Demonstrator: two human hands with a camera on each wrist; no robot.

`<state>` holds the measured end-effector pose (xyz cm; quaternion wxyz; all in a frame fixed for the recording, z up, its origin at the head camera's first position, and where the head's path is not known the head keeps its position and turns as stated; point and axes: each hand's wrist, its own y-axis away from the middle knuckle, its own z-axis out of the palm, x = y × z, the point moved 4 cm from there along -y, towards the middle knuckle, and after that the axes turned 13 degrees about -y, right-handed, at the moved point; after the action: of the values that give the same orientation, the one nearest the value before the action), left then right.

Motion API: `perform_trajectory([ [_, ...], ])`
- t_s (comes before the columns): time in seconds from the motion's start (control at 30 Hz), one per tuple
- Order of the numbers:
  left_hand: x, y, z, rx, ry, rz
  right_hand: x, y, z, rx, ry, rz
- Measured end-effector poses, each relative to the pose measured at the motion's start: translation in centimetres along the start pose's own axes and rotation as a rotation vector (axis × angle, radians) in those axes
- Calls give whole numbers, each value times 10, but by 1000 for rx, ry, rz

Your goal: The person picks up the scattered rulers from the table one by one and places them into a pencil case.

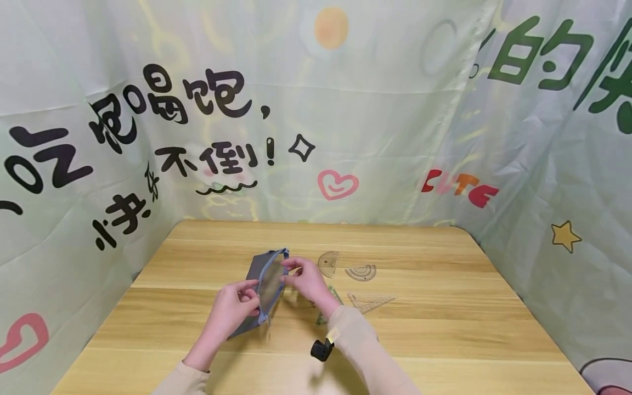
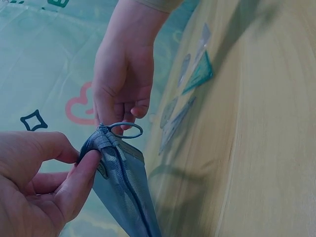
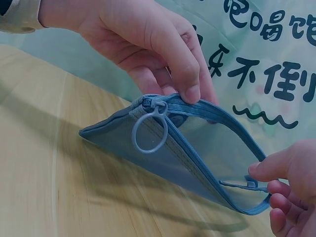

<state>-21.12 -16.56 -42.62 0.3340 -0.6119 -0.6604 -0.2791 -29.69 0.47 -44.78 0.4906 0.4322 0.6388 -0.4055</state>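
Note:
A blue-grey zip pouch (image 1: 257, 267) with see-through sides is held above the wooden table, its zipped mouth spread apart. My left hand (image 1: 232, 306) pinches the rim near one end, between thumb and index finger, beside the ring zip pull (image 3: 134, 133). On the opposite side, the thumb and fingers of my right hand (image 1: 307, 281) grip the rim at the far end. In the right wrist view the mouth gapes wide between both hands. No contents show through the pouch's clear side.
Right of the pouch, on the table (image 1: 434, 329), lie two clear protractors (image 1: 328, 263) (image 1: 362, 274), a clear set square (image 1: 372, 304) and a green-tinted one (image 1: 322, 318), partly behind my right forearm. A black camera (image 1: 321, 350) hangs at my right wrist. Printed curtains enclose the table.

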Motion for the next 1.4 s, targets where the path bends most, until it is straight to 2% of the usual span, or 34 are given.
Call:
perform_trajectory([
  [0.47,0,0,-1,10,-11,2,5,1,-11,-1,-24,11],
  [1.4,1,1,-1,13,-16,14,16,10,-51,67,94,-27],
])
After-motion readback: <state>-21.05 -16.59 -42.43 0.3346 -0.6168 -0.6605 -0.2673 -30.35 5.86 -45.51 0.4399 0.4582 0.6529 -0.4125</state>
